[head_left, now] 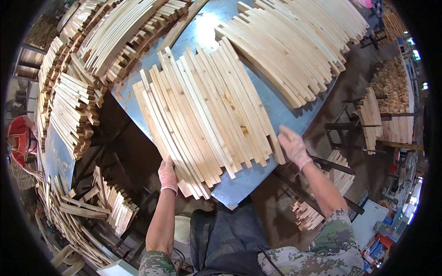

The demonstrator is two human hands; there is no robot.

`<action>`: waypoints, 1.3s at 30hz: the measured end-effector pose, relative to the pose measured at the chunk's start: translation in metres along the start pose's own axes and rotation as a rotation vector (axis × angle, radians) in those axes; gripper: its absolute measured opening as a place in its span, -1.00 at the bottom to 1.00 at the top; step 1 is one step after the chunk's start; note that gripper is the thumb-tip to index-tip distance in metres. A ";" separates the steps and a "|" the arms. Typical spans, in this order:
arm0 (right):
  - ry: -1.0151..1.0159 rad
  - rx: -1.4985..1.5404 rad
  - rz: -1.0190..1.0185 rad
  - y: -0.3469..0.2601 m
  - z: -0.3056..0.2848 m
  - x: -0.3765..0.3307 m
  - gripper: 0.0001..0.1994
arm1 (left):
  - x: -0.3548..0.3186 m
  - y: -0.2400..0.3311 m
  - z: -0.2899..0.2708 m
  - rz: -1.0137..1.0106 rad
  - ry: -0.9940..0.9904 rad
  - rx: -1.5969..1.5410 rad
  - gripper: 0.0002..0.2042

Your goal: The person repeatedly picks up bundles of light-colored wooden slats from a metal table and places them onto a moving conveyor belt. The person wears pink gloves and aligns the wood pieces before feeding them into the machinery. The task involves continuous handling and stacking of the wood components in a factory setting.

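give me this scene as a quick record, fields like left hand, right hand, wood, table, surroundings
left hand: against the near left edge of the wooden strips
right hand: beside their right edge, fingers blurred; contact unclear
wooden strips: laid side by side between the hands, near ends uneven
table: blue top, its near corner showing past the strips
second batch of strips: farther off on the right of the table
left side: stacked wood; person in red beyond
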State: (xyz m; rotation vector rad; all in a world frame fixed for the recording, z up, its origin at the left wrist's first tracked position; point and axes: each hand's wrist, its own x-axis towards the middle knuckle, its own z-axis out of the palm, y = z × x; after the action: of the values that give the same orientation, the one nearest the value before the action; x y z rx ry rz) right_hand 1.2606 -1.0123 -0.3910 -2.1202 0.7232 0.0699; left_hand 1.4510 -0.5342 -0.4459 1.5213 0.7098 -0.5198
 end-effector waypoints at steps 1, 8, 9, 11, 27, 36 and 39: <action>0.041 0.162 0.092 -0.014 0.001 0.024 -0.43 | -0.008 0.004 0.001 0.041 0.053 0.096 -0.53; 0.359 0.297 -0.179 -0.023 0.047 0.156 -0.38 | 0.014 -0.009 -0.002 0.404 0.081 0.208 -0.48; 0.282 0.257 -0.201 -0.029 0.058 0.162 -0.36 | 0.024 -0.001 0.008 0.278 0.054 0.093 -0.45; 0.123 0.170 -0.240 -0.049 0.067 0.160 -0.31 | 0.035 0.013 0.026 0.429 0.070 0.087 -0.21; -0.460 0.783 0.333 -0.095 0.101 0.053 -0.11 | -0.035 -0.016 -0.085 -0.175 -0.304 -0.222 -0.34; -0.632 0.853 0.378 -0.133 0.113 -0.016 -0.32 | -0.169 -0.022 -0.144 -0.149 -0.186 -0.453 -0.35; -0.715 0.902 0.280 -0.166 0.123 -0.042 -0.33 | -0.214 -0.024 -0.175 -0.108 -0.130 -0.458 -0.36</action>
State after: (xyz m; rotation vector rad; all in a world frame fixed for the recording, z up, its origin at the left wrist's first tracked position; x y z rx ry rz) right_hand 1.3372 -0.8242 -0.3338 -1.0104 0.4659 0.5209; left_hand 1.2677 -0.3876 -0.2988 1.0182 0.7526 -0.4922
